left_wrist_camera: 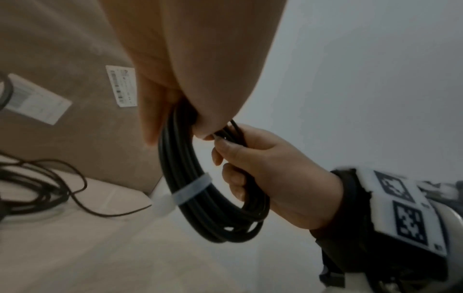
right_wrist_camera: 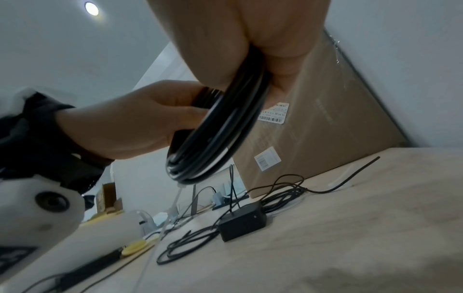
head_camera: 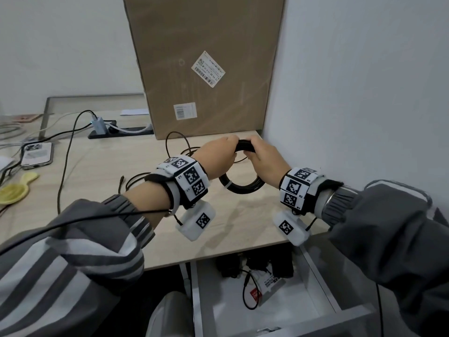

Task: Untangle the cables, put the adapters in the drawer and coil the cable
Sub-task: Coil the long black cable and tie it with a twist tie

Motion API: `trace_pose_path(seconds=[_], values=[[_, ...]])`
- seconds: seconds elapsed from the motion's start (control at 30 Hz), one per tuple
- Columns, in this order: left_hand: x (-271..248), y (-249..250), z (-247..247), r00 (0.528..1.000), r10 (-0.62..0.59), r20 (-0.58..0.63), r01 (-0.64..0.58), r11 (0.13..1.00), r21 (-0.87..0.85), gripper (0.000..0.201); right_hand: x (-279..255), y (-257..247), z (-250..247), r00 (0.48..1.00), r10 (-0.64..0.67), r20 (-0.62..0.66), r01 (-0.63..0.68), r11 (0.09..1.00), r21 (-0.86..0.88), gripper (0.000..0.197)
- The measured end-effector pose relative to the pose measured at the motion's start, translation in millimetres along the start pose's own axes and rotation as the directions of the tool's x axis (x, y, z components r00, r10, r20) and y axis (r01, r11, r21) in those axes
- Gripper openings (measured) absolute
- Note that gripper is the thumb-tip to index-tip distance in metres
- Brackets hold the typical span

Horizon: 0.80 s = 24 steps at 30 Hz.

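Both hands hold a black coiled cable (head_camera: 243,187) upright above the desk (head_camera: 109,215), near the right wall. My left hand (head_camera: 221,153) grips the top of the coil from the left, and my right hand (head_camera: 262,155) grips it from the right. A white zip tie (left_wrist_camera: 190,188) binds the coiled cable (left_wrist_camera: 213,208). In the right wrist view a black adapter (right_wrist_camera: 241,222) lies on the desk with its thin cable (right_wrist_camera: 283,190) in loose tangled loops. The open drawer (head_camera: 323,288) below the desk edge holds black adapters (head_camera: 255,263) at its back.
A tall cardboard box (head_camera: 206,69) leans against the wall behind the hands. A power strip (head_camera: 116,132) with a charger, a phone (head_camera: 36,154) and a yellow object (head_camera: 14,190) lie to the left. A white wall borders the desk on the right.
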<state>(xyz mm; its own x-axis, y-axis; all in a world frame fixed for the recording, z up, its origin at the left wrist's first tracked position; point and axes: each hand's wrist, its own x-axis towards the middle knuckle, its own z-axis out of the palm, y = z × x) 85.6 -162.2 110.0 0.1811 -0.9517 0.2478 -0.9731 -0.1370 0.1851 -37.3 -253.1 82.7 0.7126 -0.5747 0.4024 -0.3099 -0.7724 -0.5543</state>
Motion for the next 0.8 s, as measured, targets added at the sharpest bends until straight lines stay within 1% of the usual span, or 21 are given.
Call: trace_pose_path(seconds=[0.07, 0.13, 0.23, 0.3, 0.43, 0.47, 0.57, 0.63, 0.73, 0.77, 0.8], values=[[2, -4, 0, 0.997, -0.05, 0.059, 0.062, 0.974, -0.218, 0.015, 4, 2, 1, 1.0, -0.015, 0.025, 0.016, 1.0, -0.015, 0.022], [4, -6, -2, 0.991, -0.071, 0.116, 0.111, 0.914, -0.39, 0.013, 8, 4, 3, 0.998, -0.038, 0.047, 0.039, 0.999, -0.025, 0.021], [8, -9, -3, 0.974, -0.084, 0.209, 0.189, 0.812, -0.553, 0.013, 15, 8, 2, 0.995, -0.077, 0.067, 0.079, 0.996, -0.031, 0.017], [9, -8, -3, 0.968, -0.093, 0.234, 0.225, 0.738, -0.636, 0.011, 19, 9, -1, 0.992, -0.099, 0.075, 0.102, 0.994, -0.032, 0.018], [14, -9, -1, 0.959, -0.061, 0.276, 0.256, 0.603, -0.755, 0.022, 25, 13, -6, 0.986, -0.137, 0.099, 0.138, 0.99, 0.0, 0.022], [17, -10, 0, 0.962, -0.065, 0.264, 0.249, 0.6, -0.76, 0.023, 27, 15, -5, 0.984, -0.146, 0.1, 0.146, 0.989, 0.009, 0.021], [24, -15, 6, 0.976, -0.11, 0.187, 0.21, 0.697, -0.686, 0.022, 34, 19, -2, 0.985, -0.148, 0.088, 0.147, 0.989, 0.016, 0.019], [27, -20, 10, 0.975, -0.144, 0.168, 0.219, 0.741, -0.635, 0.023, 39, 20, -1, 0.985, -0.117, 0.13, 0.114, 0.993, 0.028, 0.023], [29, -32, 10, 0.971, -0.205, 0.124, 0.24, 0.808, -0.538, 0.025, 45, 27, -3, 0.96, -0.068, 0.271, 0.034, 0.991, 0.126, 0.037], [29, -38, 8, 0.967, -0.235, 0.097, 0.25, 0.814, -0.524, 0.026, 47, 33, -5, 0.96, -0.03, 0.277, -0.011, 0.99, 0.143, 0.04], [30, -45, 7, 0.959, -0.273, 0.074, 0.269, 0.802, -0.533, 0.027, 51, 41, -6, 0.967, 0.022, 0.256, -0.057, 0.99, 0.129, 0.039]])
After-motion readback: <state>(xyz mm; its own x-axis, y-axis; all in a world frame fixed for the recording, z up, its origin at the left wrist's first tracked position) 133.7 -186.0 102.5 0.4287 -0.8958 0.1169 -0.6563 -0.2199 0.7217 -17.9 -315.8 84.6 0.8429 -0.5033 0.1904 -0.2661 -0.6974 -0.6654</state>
